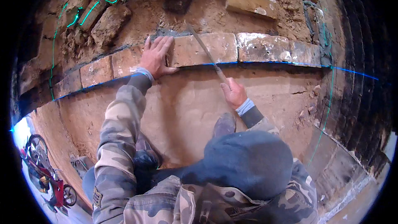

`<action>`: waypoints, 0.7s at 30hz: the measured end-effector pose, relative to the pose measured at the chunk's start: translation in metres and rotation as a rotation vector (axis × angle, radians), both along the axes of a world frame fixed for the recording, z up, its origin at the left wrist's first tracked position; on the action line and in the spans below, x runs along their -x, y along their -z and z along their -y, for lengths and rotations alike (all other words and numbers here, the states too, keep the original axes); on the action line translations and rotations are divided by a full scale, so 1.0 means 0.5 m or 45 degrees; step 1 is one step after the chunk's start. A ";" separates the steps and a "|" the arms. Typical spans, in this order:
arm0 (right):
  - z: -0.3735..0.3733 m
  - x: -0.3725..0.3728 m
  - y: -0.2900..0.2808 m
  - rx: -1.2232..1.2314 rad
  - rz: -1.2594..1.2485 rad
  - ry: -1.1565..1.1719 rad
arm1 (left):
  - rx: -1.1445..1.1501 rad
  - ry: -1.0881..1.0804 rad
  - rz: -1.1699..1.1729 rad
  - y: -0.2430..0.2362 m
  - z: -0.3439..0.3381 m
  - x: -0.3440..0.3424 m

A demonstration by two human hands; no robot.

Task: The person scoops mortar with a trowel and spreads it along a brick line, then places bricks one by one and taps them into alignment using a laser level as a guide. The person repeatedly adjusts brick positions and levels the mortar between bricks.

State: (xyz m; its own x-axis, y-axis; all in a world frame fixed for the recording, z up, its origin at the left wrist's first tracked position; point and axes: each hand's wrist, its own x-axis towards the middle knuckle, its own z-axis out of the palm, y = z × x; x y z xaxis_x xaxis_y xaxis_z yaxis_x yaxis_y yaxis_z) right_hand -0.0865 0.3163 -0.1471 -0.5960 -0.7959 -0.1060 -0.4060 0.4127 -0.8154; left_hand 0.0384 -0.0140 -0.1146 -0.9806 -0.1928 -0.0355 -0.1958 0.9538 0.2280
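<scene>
My left hand (pixel 156 59) lies on a row of bricks, its fingers spread on the brick's top and its thumb along the near edge. Nothing is held in it. My right hand (pixel 235 94) is closed round the near end of a long thin brown tool (pixel 204 46), which slants up and left across the row. Its exact kind cannot be made out. Below its shaft is a long reddish brick (pixel 215 49), to the right of my left hand. Farther right in the row sits a brick with white patches (pixel 263 47). Grey mortar (pixel 168 33) shows behind the row.
Loose bricks (pixel 251 3) and rubble (pixel 110 25) lie on the earth beyond the row. A blue laser line follows its near edge; green lines cross both sides. A dark ridged wall (pixel 365 58) rises at right. A red motorcycle (pixel 56 188) stands at lower left.
</scene>
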 end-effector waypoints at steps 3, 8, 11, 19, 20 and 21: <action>0.007 0.000 0.008 -0.009 -0.027 0.000 | 0.015 -0.015 0.006 0.001 0.003 0.003; 0.008 -0.016 0.000 -0.036 0.073 0.006 | -0.021 -0.005 -0.007 0.010 -0.001 -0.008; 0.022 -0.002 0.000 -0.002 0.100 -0.001 | 0.009 -0.009 -0.015 0.006 0.005 0.005; 0.006 -0.022 -0.012 0.054 0.071 -0.022 | 0.014 0.003 0.004 0.006 0.003 -0.005; -0.016 -0.034 -0.016 0.073 0.115 0.006 | 0.004 0.003 0.008 0.007 0.001 -0.007; -0.050 -0.042 -0.022 0.091 0.145 0.035 | -0.009 0.005 -0.003 0.004 -0.001 0.001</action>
